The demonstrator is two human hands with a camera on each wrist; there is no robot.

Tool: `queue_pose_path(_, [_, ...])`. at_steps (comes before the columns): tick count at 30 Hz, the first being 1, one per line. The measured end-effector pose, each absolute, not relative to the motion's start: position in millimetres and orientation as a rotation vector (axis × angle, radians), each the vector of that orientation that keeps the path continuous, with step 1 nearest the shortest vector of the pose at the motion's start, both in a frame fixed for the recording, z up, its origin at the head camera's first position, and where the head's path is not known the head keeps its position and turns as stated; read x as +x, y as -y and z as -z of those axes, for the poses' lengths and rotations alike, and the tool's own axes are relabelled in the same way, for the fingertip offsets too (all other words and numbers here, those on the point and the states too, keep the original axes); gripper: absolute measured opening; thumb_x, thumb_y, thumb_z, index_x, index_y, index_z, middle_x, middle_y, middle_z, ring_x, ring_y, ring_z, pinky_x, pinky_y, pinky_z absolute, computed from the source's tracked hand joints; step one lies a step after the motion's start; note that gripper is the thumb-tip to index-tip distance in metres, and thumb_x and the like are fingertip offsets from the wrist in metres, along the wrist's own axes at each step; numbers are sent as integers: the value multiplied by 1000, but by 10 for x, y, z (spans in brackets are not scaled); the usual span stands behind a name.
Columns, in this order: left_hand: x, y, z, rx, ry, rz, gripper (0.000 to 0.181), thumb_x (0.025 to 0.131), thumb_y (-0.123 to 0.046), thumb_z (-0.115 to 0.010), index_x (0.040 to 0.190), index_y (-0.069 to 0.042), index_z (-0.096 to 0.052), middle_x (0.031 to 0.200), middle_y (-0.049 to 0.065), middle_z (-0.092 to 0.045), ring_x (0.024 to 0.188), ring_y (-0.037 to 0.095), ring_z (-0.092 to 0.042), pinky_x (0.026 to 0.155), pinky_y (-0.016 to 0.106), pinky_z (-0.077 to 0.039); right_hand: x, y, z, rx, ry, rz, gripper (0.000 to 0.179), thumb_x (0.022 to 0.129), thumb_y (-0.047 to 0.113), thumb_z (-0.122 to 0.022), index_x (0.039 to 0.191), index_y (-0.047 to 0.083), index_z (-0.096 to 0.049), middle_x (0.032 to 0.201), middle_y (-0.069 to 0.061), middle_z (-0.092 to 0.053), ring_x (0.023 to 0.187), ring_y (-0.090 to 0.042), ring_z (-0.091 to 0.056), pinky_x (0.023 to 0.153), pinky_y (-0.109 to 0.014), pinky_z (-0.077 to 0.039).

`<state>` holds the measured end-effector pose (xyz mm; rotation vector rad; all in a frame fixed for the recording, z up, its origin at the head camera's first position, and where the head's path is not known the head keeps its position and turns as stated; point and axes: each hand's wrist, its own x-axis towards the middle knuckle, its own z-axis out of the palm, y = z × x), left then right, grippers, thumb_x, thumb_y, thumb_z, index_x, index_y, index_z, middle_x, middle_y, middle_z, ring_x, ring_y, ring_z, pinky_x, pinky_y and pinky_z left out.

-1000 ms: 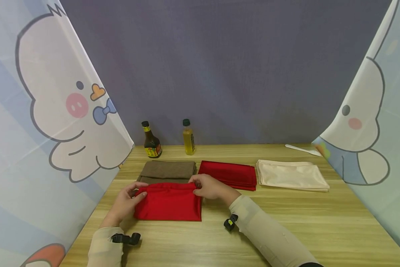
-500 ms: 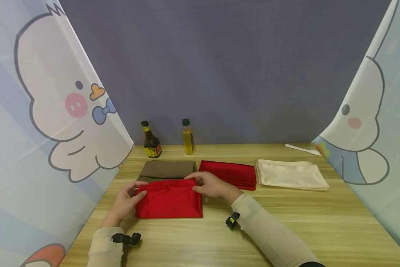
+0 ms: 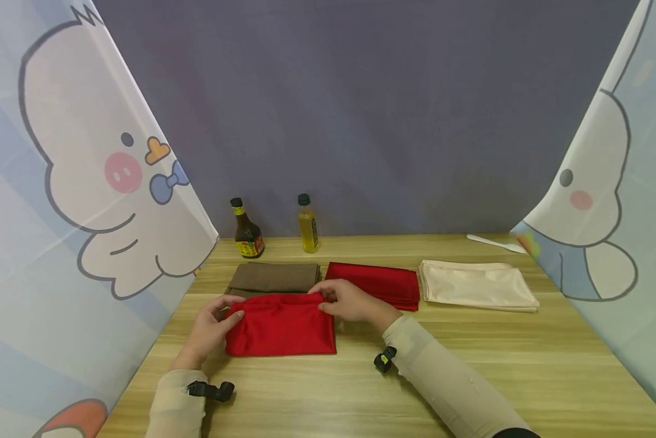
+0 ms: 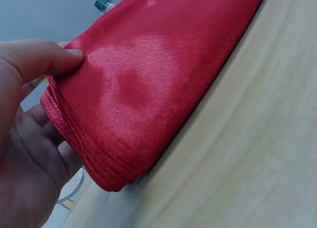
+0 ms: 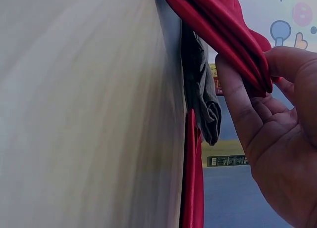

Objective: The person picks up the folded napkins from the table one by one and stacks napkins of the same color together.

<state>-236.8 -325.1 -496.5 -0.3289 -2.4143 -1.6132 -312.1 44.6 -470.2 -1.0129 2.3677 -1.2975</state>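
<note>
A bright red folded cloth (image 3: 281, 331) is held between the two hands, its far edge raised and its near edge low at the table. My left hand (image 3: 210, 325) pinches its left end, thumb (image 4: 69, 61) on the near face and fingers behind. At the far right corner, my right hand (image 3: 347, 301) pinches the layered edge; the layers of the red cloth (image 5: 233, 35) show in the right wrist view. Just behind lies a folded brown cloth (image 3: 275, 277), partly hidden by the red one. Whether the near edge touches the table cannot be told.
A folded dark red cloth (image 3: 372, 283) and a folded cream cloth (image 3: 476, 285) lie to the right on the wooden table (image 3: 470, 359). Behind stand a dark sauce bottle (image 3: 248, 231) and a yellow oil bottle (image 3: 308, 226). A white plastic utensil (image 3: 495, 244) lies at the back right.
The bright red cloth has shifted slightly away and to the right, with both hands still pinching it. My right hand has moved a little right and farther from the body.
</note>
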Motion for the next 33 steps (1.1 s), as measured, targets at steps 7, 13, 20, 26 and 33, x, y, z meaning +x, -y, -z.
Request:
queue_pose_path(7, [-2377, 3185, 4952, -340, 2359, 1672, 28, 98, -6, -74, 125, -1, -69, 122, 17, -69, 102, 11, -65, 83, 20, -52, -3094, -510, 4649, -975, -2363, 1338, 34, 99, 10, -73, 127, 29, -73, 111, 5, -65, 102, -14, -65, 84, -32, -56])
queue_pose_path(13, [-2372, 3109, 4877, -349, 2316, 1718, 30, 99, -9, -74, 128, -2, -68, 116, 8, -70, 101, 13, -63, 83, 22, -51, -3071, -587, 4544, -959, -2372, 1386, 34, 99, 6, -72, 125, 27, -74, 109, 3, -66, 100, -16, -66, 83, -33, -57])
queue_pose_path(20, [-2376, 2963, 4741, -363, 2267, 1724, 36, 100, -7, -72, 134, 2, -63, 132, 19, -65, 120, 9, -60, 99, 17, -46, -3088, -703, 4493, -957, -2393, 1426, 33, 98, 5, -71, 125, 24, -74, 112, 4, -67, 103, -16, -65, 88, -35, -57])
queue_pose_path(26, [-2385, 2806, 4623, -322, 2252, 1686, 30, 99, -8, -74, 127, -2, -68, 124, 15, -69, 105, 10, -65, 83, 20, -53, -3118, -808, 4451, -1007, -2428, 1458, 32, 98, 3, -70, 125, 20, -75, 105, 2, -68, 93, -17, -63, 84, -36, -55])
queue_pose_path(33, [-2416, 2662, 4521, -389, 2234, 1716, 26, 98, -5, -75, 123, -1, -70, 115, 15, -68, 90, 12, -66, 70, 24, -55, -3116, -936, 4377, -980, -2471, 1452, 30, 99, 6, -69, 124, 23, -74, 98, 1, -67, 86, -18, -62, 76, -35, -54])
